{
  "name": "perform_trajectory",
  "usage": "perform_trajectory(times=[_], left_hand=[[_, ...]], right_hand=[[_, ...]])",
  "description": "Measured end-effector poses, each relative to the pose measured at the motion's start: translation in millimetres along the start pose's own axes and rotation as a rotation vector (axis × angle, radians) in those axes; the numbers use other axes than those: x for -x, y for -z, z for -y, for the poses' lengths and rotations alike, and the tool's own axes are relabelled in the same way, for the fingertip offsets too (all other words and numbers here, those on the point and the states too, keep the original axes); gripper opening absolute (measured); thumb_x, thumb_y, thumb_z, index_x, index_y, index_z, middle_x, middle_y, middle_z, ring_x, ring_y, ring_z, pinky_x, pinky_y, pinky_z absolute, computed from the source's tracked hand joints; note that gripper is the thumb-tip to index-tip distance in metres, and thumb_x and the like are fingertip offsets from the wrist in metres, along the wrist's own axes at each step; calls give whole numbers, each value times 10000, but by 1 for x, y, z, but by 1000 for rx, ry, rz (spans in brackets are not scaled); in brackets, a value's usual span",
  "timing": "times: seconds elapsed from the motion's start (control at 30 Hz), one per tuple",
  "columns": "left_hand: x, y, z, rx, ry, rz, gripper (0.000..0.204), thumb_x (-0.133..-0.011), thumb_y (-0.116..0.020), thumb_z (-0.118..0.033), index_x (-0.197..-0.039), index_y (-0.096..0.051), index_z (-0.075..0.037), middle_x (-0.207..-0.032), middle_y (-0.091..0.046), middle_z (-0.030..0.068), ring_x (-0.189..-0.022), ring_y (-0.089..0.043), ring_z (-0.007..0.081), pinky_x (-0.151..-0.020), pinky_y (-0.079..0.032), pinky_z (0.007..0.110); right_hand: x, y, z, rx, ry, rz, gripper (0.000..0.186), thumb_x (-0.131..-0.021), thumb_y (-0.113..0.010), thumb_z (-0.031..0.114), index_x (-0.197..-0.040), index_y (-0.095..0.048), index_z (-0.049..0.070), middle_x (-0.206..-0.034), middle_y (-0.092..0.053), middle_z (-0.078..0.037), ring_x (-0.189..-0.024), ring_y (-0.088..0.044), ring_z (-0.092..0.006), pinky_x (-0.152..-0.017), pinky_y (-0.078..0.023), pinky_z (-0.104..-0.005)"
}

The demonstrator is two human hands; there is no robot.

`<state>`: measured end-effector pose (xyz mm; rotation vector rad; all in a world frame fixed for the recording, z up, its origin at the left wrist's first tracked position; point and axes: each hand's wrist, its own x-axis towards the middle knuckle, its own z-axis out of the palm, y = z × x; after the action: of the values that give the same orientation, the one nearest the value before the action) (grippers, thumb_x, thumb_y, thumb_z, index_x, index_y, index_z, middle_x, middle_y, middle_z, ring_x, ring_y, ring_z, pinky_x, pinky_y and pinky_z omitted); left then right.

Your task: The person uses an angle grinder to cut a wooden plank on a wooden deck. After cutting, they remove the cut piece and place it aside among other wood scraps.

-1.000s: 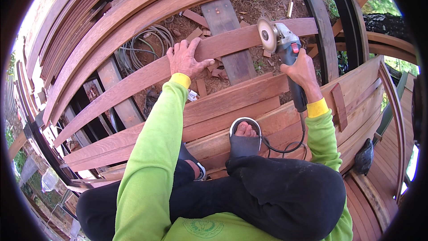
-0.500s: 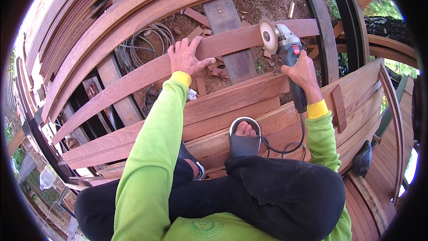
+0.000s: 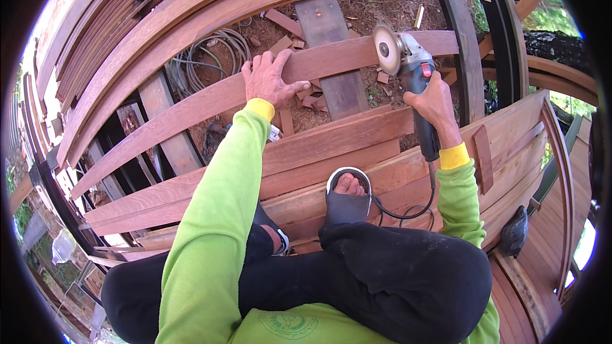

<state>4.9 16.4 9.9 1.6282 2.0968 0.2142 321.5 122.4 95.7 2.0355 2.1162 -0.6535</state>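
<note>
We record two hands and one grinder (image 3: pixel 423 105) over one curved board (image 3: pixel 197 100). Left hand (image 3: pixel 271 81): laid on the board near its middle, four fingers and thumb spread, thumb pointing right. Right hand (image 3: pixel 435 109): wrapped around the grinder's body, fingers curled beneath; we cannot tell how each one sits. The grinder's one disc (image 3: pixel 386 50) stands over the board's right part; contact with the wood cannot be told. The board crosses at least three grey beams (image 3: pixel 322 20). One cord (image 3: pixel 434 183) leaves the grinder's tail and loops beside the right of two sandals (image 3: pixel 346 211). Also noted: one hose coil (image 3: pixel 237 44), one black bag (image 3: pixel 514 232), and several offcuts (image 3: pixel 285 23), overlapping, count uncertain.
</note>
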Motion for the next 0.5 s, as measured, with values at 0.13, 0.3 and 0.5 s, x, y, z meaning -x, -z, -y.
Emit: perform_trajectory(times=[0.13,0.3,0.5], left_hand=[[1,-3,1,-13,-14,-41,836,-646,-784,-639,-1332,-559,-219,-1129,-547,62,-1197,-471,286,-1093,-256,536],[1,-4,1,-14,-10,-38,836,-648,-791,-630,-1338,-556,-221,-1136,-545,62,-1204,-468,286,-1099,-249,540],[1,-1,-1,-16,7,-13,833,-650,-797,-616,-1343,-554,-222,-1145,-546,62,-1209,-467,288,-1105,-244,540]], right_hand=[[-1,-1,-1,5,8,-8,626,-640,-765,259,-1075,-537,-130,-948,-672,-320,-916,-683,-445,-822,-549,-457],[-1,0,1,5,13,0,623,-640,-759,255,-1070,-535,-137,-950,-668,-328,-921,-680,-453,-822,-547,-458],[-2,1,1,6,23,-5,621,-642,-756,254,-1067,-534,-141,-951,-665,-335,-918,-678,-459,-821,-544,-463]])
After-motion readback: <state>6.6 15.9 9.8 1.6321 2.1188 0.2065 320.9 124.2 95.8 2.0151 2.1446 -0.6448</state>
